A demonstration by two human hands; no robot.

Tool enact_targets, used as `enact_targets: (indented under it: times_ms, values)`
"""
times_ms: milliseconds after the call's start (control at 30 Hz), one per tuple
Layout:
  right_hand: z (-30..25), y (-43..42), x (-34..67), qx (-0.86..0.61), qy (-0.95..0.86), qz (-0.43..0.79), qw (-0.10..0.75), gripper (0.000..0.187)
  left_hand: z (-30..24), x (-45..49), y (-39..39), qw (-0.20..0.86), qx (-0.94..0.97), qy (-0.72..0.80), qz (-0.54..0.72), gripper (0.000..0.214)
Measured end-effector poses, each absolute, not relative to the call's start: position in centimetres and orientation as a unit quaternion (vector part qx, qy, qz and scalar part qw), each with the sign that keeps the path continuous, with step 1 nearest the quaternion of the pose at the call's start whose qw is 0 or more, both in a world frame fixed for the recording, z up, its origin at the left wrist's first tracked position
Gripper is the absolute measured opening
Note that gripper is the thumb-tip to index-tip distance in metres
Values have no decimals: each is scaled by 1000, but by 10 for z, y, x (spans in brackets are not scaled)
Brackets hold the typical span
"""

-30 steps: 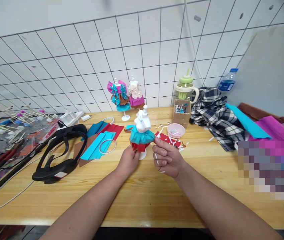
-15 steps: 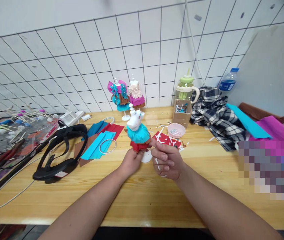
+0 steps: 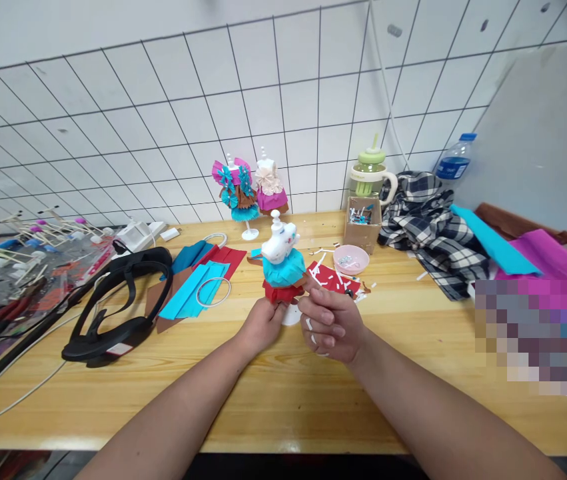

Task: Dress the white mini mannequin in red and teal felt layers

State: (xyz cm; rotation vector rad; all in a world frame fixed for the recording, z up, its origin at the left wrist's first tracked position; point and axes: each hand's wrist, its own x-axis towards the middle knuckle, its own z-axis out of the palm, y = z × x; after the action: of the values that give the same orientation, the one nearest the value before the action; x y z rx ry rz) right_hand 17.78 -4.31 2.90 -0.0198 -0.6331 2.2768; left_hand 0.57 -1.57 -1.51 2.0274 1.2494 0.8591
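A small white mannequin (image 3: pixel 279 261) wears a blue paper ruffle over a red skirt and stands on a round white base at the middle of the wooden table (image 3: pixel 283 393). My left hand (image 3: pixel 260 323) is closed on the red skirt from below. My right hand (image 3: pixel 330 320) pinches the skirt's right edge with thumb and forefinger, its other fingers curled. Two finished dressed mannequins (image 3: pixel 250 187) stand behind, against the tiled wall.
Blue, red and brown paper sheets (image 3: pixel 196 280) with a white ring lie to the left, beside a black headset (image 3: pixel 118 300). A pink bowl (image 3: pixel 350 259), cardboard box (image 3: pixel 362 223), green cup (image 3: pixel 370 175), plaid cloth (image 3: pixel 426 223) and water bottle (image 3: pixel 454 160) sit to the right. Tools fill a tray (image 3: pixel 8 267) at far left.
The mannequin tilted left half a second ago and now leans slightly right. Both hands have shifted a little with it and keep their hold on the skirt.
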Motion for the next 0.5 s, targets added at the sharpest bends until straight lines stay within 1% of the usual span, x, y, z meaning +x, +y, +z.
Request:
enact_targets:
  times_ms: [100, 200, 400, 500]
  values:
    - [30, -43, 177, -18, -267, 888, 375, 12, -12, 7, -16, 297, 766, 458, 340, 28]
    - [32, -43, 177, -14, -262, 887, 380, 12, -8, 8, -16, 301, 770, 448, 339, 29]
    - [39, -45, 178, -67, -223, 889, 395, 21, -8, 8, -17, 301, 773, 446, 335, 30]
    - [38, -46, 177, -71, -219, 883, 409, 23, -9, 9, -17, 307, 768, 454, 331, 30]
